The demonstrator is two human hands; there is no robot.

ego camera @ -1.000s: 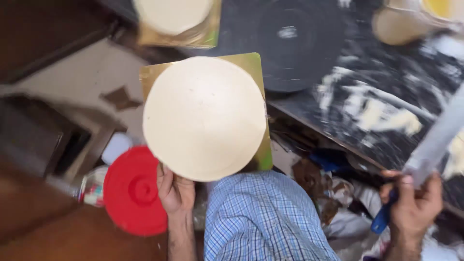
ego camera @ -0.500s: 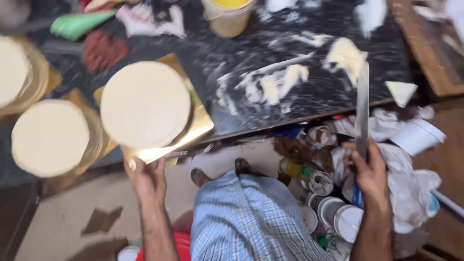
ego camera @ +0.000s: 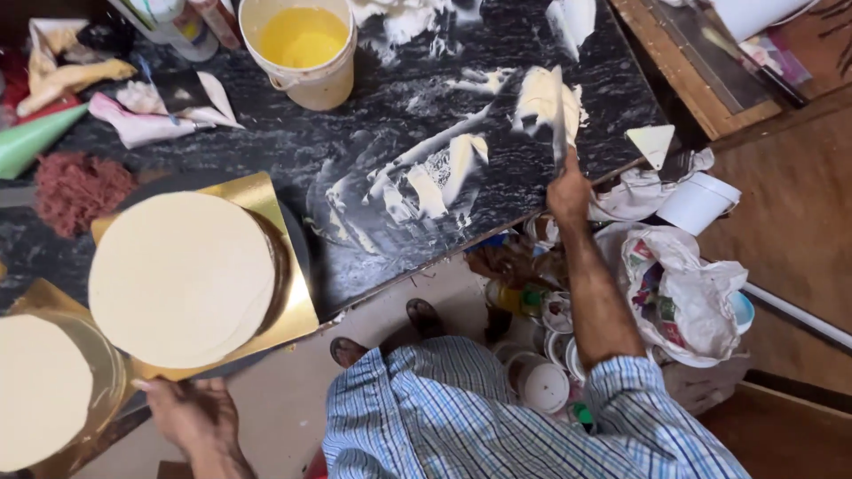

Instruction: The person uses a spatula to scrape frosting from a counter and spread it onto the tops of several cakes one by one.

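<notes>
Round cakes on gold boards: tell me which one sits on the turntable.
The larger-looking cake, on the gold board over the dark turntable. The other cake lies at the left edge, cut off by the picture.

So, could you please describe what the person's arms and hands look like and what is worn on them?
Both forearms are bare, with no gloves. The right arm shows a rolled sleeve of a blue and white checked shirt near the elbow. No rings or watch show on the left hand or right hand.

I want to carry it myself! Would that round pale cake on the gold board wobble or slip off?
The cake probably feels heavy, being wide and thick. Its gold board looks thin and shiny, so it might bend or slide. The left hand is at its near edge.
</notes>
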